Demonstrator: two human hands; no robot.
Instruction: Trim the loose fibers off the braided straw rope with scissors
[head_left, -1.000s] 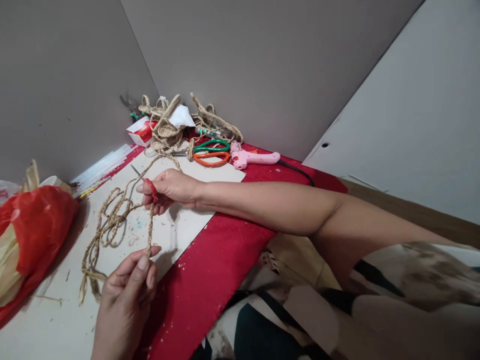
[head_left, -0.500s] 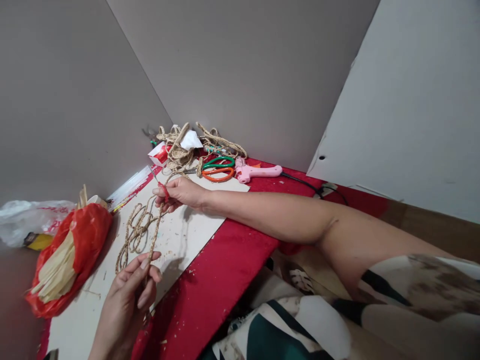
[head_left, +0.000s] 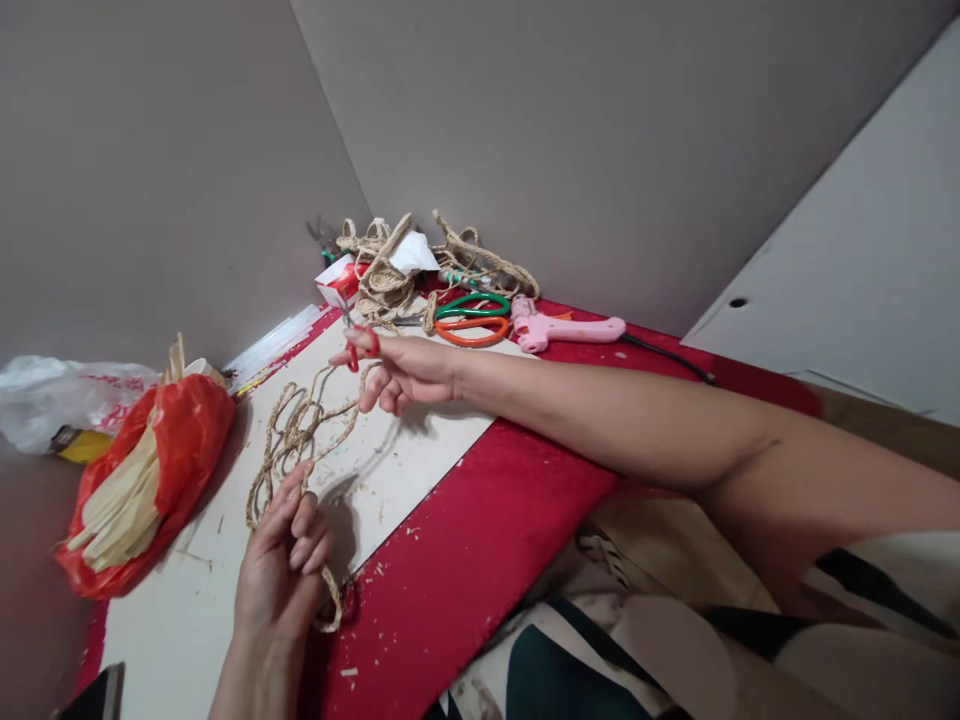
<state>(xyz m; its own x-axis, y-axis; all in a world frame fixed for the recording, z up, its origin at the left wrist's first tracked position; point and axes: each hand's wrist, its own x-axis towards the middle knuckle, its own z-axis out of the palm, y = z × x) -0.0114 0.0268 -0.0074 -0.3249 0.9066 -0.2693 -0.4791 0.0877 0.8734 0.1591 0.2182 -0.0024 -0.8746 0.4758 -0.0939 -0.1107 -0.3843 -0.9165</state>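
My left hand (head_left: 289, 545) is closed around a braided straw cord (head_left: 339, 440), whose short end loops out below the fingers. My right hand (head_left: 397, 375) is farther off, with the red handles of small scissors (head_left: 366, 345) on its fingers. The scissor blades point up and away from me. From my left hand the cord runs up to the lower fingers of my right hand; whether they grip it is unclear. Loose coils of cord (head_left: 296, 430) lie on the white board (head_left: 390, 475) beyond my left hand.
A red bag (head_left: 199, 430) of pale straw strips stands at the left, by a clear plastic bag (head_left: 75, 395). Along the back lie heaped cords (head_left: 390, 285), scissors with green and orange handles (head_left: 472, 325) and a pink glue gun (head_left: 574, 330). Grey panels (head_left: 562, 130) rise behind.
The view has shifted, so most things sit farther right. My right hand has opened somewhat from its pinch on the cord, and the cord between my hands now curves instead of running straight.
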